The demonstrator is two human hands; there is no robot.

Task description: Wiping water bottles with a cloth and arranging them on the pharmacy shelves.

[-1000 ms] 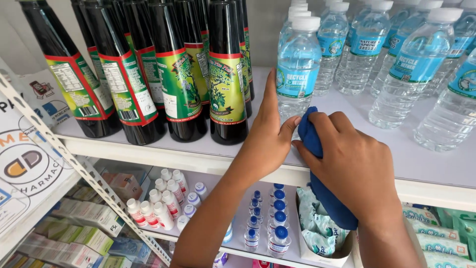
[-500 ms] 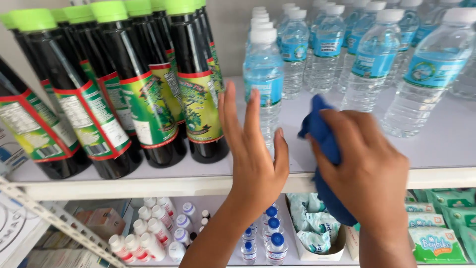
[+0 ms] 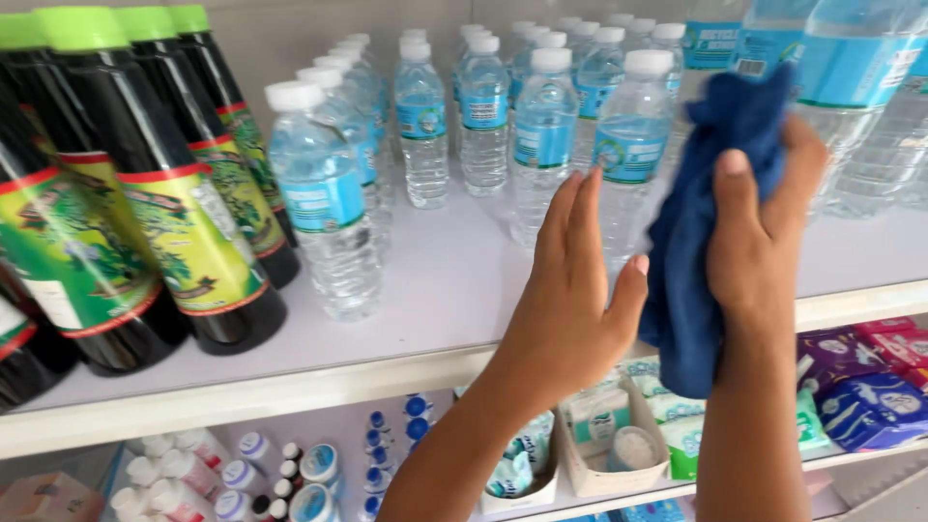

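Blue cloth [image 3: 710,222], soft and bunched, is gripped in the right hand [image 3: 764,246], thumb across the front and fingers curled round the back, so that hand is firmly closed on it and raised in front of the clear water bottles [image 3: 541,126] at the back of the white shelf [image 3: 454,280]. Left hand [image 3: 570,300] is up beside it, fingers straight and together, palm flat, grasping nothing and apart from the cloth by a narrow gap. Just beyond its fingertips stands a bottle with a white cap [image 3: 633,145]; whether they touch it I cannot tell. Off to the left sit dark bottles with green caps [image 3: 164,213], and one lone water bottle [image 3: 324,203] stands forward near the shelf edge. For a clean wipe, my judgement is that the cloth wants to lie flatter against the shelf surface, swept along the bare lane between the rows, while the free hand steadies or shifts the nearest bottle; these are light, narrow-based bottles and a careless knock could tip a whole row.
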